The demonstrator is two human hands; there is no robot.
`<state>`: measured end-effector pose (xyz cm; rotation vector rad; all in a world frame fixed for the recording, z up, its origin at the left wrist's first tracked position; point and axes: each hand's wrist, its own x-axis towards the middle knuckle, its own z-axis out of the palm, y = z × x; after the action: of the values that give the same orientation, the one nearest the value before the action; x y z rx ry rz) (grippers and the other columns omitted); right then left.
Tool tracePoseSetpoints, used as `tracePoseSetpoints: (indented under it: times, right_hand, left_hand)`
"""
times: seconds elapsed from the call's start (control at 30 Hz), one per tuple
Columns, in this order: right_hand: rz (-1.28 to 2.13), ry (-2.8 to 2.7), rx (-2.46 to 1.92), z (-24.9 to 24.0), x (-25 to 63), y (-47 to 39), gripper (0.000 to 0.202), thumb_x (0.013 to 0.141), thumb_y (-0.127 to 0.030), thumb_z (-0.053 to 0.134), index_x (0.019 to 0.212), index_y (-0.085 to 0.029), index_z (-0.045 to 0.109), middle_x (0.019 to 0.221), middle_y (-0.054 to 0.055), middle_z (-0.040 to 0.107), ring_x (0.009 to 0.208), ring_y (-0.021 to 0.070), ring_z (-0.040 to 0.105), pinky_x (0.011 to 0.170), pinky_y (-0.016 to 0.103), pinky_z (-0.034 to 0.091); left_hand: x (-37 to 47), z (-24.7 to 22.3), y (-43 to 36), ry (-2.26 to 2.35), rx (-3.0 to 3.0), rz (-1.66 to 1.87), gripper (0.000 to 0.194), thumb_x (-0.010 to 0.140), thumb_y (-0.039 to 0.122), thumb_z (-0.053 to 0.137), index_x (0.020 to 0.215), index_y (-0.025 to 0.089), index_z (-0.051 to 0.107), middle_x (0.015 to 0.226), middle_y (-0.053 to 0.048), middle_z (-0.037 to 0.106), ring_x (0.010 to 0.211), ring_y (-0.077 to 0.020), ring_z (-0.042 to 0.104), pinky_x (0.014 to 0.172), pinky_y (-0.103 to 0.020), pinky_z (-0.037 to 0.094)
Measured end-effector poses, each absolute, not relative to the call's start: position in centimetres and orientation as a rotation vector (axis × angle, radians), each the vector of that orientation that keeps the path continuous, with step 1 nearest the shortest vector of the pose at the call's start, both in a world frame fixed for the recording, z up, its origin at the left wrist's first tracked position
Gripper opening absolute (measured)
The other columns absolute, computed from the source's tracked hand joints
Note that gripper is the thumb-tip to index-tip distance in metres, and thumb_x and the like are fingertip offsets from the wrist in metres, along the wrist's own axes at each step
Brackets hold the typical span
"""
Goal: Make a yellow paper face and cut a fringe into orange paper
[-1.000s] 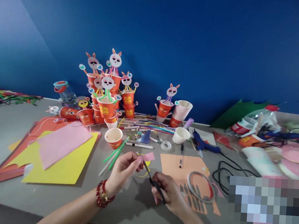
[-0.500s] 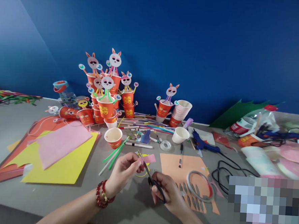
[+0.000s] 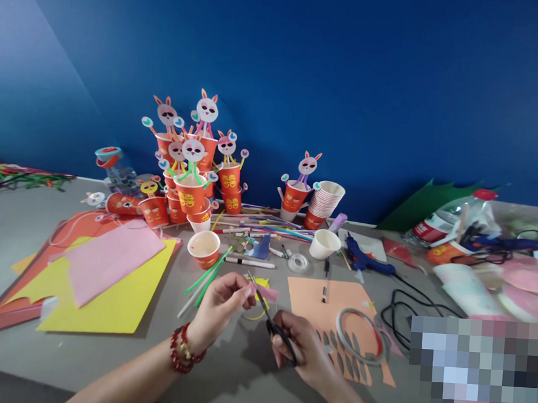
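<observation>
My left hand (image 3: pixel 223 305), with a red bead bracelet (image 3: pixel 182 349) at the wrist, pinches a small piece of pink paper (image 3: pixel 267 293) between thumb and fingertips. My right hand (image 3: pixel 299 343) is closed around the black handles of a pair of scissors (image 3: pixel 265 306). The blades point up and left, crossing the pink paper close to my left fingertips. Whether the blades are fully closed is hard to make out. Beneath lie yellow paper scraps (image 3: pixel 263 282) on the grey table (image 3: pixel 221 381).
Orange paper with cut-outs (image 3: pixel 309 295) and a tape ring (image 3: pixel 339 327) lie right. Yellow (image 3: pixel 121 308) and pink sheets (image 3: pixel 110 259) are left. Behind stand rabbit-faced red cups (image 3: pixel 191 194), a white cup (image 3: pixel 324 246) and a blue glue gun (image 3: pixel 370 261) with its cord.
The pink paper has dropped slightly and turned between my fingers and the blades. Both hands stay in almost the same place, and the scissors have barely moved.
</observation>
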<state>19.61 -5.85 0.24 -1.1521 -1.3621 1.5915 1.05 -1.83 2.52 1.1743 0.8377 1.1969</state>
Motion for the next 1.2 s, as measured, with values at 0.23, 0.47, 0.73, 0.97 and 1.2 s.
tracePoseSetpoints:
  times: [0.23, 0.47, 0.73, 0.97, 1.2]
  right_hand:
    - [1.586, -1.404, -1.118, -0.6, 19.7, -5.9, 0.062, 0.066, -0.080, 0.061, 0.065, -0.021, 0.044, 0.045, -0.006, 0.046, 0.037, 0.0080, 0.042, 0.040, 0.020, 0.030]
    - [1.630, -1.377, -1.066, 0.2, 19.6, -6.1, 0.060, 0.068, -0.078, 0.062, 0.068, -0.021, 0.043, 0.048, -0.006, 0.045, 0.040, 0.0085, 0.042, 0.043, 0.021, 0.035]
    - [1.633, -1.374, -1.038, -0.8, 19.7, -6.1, 0.060, 0.069, -0.078, 0.062, 0.071, -0.021, 0.044, 0.050, -0.006, 0.046, 0.040, 0.0087, 0.044, 0.042, 0.020, 0.032]
    - [1.610, -1.372, -1.098, 0.0, 19.7, -6.1, 0.061, 0.066, -0.079, 0.062, 0.066, -0.021, 0.043, 0.046, -0.006, 0.045, 0.039, 0.0087, 0.042, 0.042, 0.022, 0.034]
    - [1.621, -1.328, -1.091, -0.1, 19.6, -6.0, 0.061, 0.065, -0.078, 0.065, 0.064, -0.021, 0.044, 0.044, -0.008, 0.040, 0.038, 0.0082, 0.040, 0.041, 0.021, 0.037]
  left_hand:
    - [1.1, 2.6, -1.7, 0.858, 1.179, 1.194, 0.031, 0.082, 0.043, 0.071, 0.071, 0.015, 0.063, 0.067, -0.003, 0.066, 0.062, -0.0134, 0.057, 0.061, -0.024, 0.046]
    - [1.3, 2.1, -1.7, 0.845, 1.187, 1.180, 0.030, 0.085, 0.041, 0.068, 0.071, 0.015, 0.061, 0.067, -0.003, 0.065, 0.062, -0.0125, 0.057, 0.061, -0.023, 0.047]
    - [1.5, 2.2, -2.1, 0.856, 1.202, 1.172, 0.031, 0.083, 0.043, 0.069, 0.072, 0.015, 0.061, 0.065, -0.002, 0.064, 0.062, -0.0138, 0.058, 0.061, -0.024, 0.047]
    - [1.3, 2.4, -1.9, 0.842, 1.220, 1.191, 0.031, 0.083, 0.042, 0.070, 0.070, 0.015, 0.062, 0.066, -0.003, 0.065, 0.062, -0.0137, 0.057, 0.061, -0.024, 0.047]
    - [1.2, 2.6, -1.8, 0.820, 1.213, 1.187, 0.031, 0.083, 0.041, 0.070, 0.069, 0.015, 0.061, 0.065, -0.003, 0.064, 0.062, -0.0136, 0.057, 0.061, -0.024, 0.046]
